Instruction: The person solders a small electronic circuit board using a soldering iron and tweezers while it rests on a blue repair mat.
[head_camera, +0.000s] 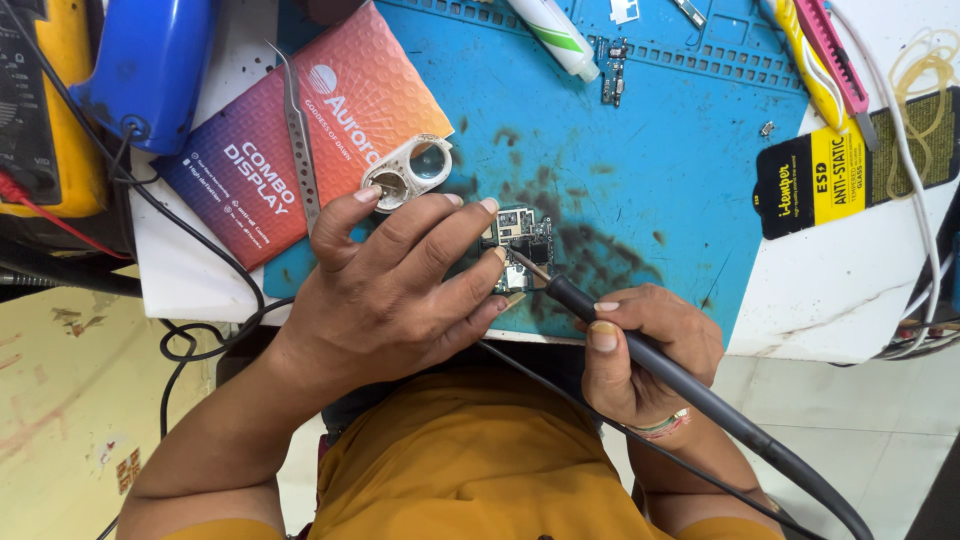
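A small circuit board (524, 243) lies on a stained blue work mat (660, 170) near its front edge. My left hand (400, 285) rests over the board's left side, fingertips pressing it down. My right hand (640, 350) grips a dark soldering iron (640, 350) like a pen, with its thin tip touching the board's lower middle. The iron's black cable (800, 470) runs off to the lower right.
Metal tweezers (298, 130) lie on a red-and-purple box (300, 130) at the left, beside a metal camera frame part (408, 170). A blue tool (150, 60) and a yellow multimeter (45, 100) sit far left. A white tube (555, 35), pink and yellow tools (825, 60) and a black-yellow package (830, 180) lie behind and right.
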